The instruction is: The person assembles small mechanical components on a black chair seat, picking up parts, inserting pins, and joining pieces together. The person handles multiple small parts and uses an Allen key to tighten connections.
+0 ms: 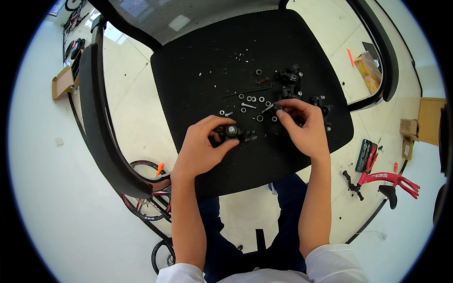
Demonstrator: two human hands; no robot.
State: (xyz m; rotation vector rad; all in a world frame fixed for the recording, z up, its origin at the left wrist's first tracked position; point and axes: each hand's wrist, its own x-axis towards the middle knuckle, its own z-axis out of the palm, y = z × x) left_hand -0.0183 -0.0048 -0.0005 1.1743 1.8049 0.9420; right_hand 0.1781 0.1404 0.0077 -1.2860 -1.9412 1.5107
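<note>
Over the front half of the black chair seat (198,94), my left hand (200,148) is closed around a black brake caliper (232,132) with a silver bolt head facing up. To its right, my right hand (304,125) pinches a small bolt (267,108), its silver shaft pointing left from my fingertips. Between and beyond my hands lie several loose silver washers and nuts (253,99) and another bolt (248,105). A thin black hex key (250,91) lies behind them. A second black caliper (289,81) sits beyond my right hand, and more black parts (325,111) lie beside it.
Armrests (96,118) flank the seat, with a mesh backrest (188,21) at the far side. On the floor are a red bike frame (384,177) and a green tool case (365,155) at right. Bicycle wheels (146,207) stand at left; cardboard boxes (409,129) lie farther right.
</note>
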